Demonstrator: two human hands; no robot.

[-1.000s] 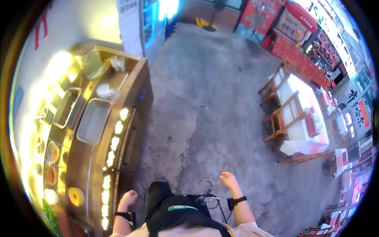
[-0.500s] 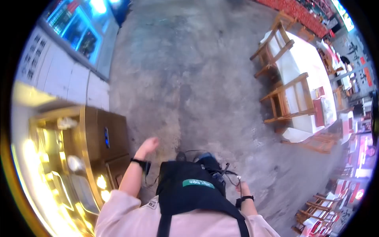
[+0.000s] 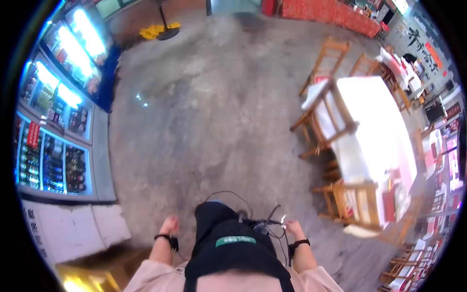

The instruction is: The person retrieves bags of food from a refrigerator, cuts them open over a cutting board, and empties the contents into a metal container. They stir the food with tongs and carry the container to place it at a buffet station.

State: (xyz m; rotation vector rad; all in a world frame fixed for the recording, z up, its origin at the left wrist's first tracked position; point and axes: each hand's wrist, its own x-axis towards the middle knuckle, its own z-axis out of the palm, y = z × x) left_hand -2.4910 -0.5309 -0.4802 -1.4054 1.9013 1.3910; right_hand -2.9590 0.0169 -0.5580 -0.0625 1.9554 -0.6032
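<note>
My left hand [image 3: 170, 226] hangs at my side with its fingers loosely curled, and nothing shows in it. A dark band [image 3: 168, 238] circles that wrist. On the other side, my right hand [image 3: 294, 227] is beside thin black cables [image 3: 275, 228] at the front of my apron; its fingers are too small and blurred to make out, and I cannot tell whether it touches a cable. Another dark band [image 3: 298, 243] is on the right wrist. My black apron [image 3: 236, 258] bears a green label [image 3: 235, 241].
Lit drink fridges [image 3: 53, 160] line the left, above white cabinets [image 3: 73, 226]. At right stands a white-covered table [image 3: 374, 121] with wooden chairs [image 3: 335, 117]. A post base [image 3: 168, 33] and yellow object [image 3: 152, 32] are ahead, before a red-fronted counter [image 3: 326, 17].
I have moved forward: the brown cabinet has slid back at lower left and the fridges have come into fuller view. My left hand has swung back and lower.
</note>
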